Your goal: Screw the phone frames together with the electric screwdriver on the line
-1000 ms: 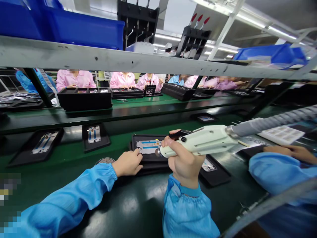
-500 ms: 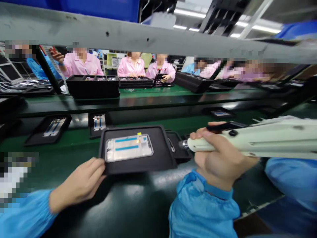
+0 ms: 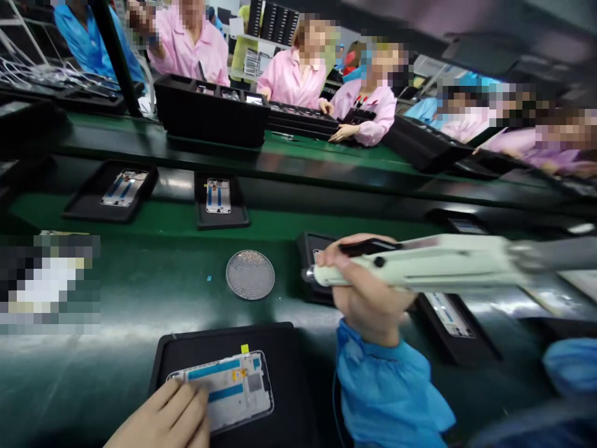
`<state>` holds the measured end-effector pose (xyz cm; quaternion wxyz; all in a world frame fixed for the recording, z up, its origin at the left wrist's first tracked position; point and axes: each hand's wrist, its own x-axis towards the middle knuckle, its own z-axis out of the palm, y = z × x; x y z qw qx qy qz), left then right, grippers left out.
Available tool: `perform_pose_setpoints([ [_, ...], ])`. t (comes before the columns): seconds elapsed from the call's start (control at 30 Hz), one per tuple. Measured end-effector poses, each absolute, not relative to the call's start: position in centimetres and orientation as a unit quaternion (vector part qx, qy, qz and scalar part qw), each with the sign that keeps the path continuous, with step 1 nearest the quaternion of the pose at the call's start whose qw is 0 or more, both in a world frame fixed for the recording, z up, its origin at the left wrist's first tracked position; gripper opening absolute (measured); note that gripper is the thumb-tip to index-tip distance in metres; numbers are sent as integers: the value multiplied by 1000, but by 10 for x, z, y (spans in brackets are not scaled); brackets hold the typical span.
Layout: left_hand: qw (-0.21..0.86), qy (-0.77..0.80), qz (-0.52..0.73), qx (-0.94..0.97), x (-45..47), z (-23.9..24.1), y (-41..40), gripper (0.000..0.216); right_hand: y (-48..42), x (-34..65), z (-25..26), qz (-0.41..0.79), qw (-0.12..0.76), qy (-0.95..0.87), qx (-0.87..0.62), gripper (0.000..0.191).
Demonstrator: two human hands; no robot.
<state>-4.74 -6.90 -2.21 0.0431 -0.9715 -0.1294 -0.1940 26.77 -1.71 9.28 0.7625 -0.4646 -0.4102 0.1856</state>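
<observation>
Fingers of the left hand (image 3: 163, 420) are pressing flat the thin, likely fragile phone frame (image 3: 224, 389) in its black tray (image 3: 284, 373) at the surface's near edge; the right hand (image 3: 368, 292) is gripping an electric screwdriver (image 3: 420, 269).

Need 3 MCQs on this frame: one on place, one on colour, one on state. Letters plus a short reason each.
1. Where does the round mesh disc lie?
A. on the green belt, beyond the near black tray
B. inside the near black tray
C. in the right hand

2. What colour is the small tab at the top edge of the phone frame?
A. red
B. yellow
C. white

3. What is the state of the right hand?
A. open and flat on the belt
B. resting on the phone frame
C. closed in a grip on the pale electric screwdriver

Key: 1 A, the disc sits alone on the belt, apart from the tray. 2 B, the tab shows yellow. 3 C, its fingers wrap the tool body, which is held level above the belt; the left hand is the one on the frame.
</observation>
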Motion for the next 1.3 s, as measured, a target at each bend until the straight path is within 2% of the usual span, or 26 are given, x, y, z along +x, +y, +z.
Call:
perform_pose_setpoints([
  [0.07, 58, -128, -181, -973, -25, -12, -53, 38, -3, 255, 74, 255, 729, -417, -480, 18],
  [0.23, 42, -93, -163, -981, 4, -14, -36, 34, 41, 230, 38, 314, 697, -421, -487, 19],
  [0.37, -5, -79, -164, -983, 5, -22, -31, 51, 62, 218, 25, 320, 689, -414, -502, 20],
  [0.6, -36, -97, -203, -974, 9, -23, -31, 24, 64, 218, 16, 326, 675, -411, -519, 19],
  [0.97, -44, -103, -237, -965, 15, -24, -34, 17, 63, 217, 12, 336, 675, -413, -510, 12],
  [1.17, -45, -114, -197, -973, 8, -17, -32, 33, 59, 216, 32, 329, 695, -412, -489, 21],
  [1.3, -50, -101, -179, -977, 3, -7, -29, 47, 22, 216, 65, 325, 709, -425, -459, 17],
])
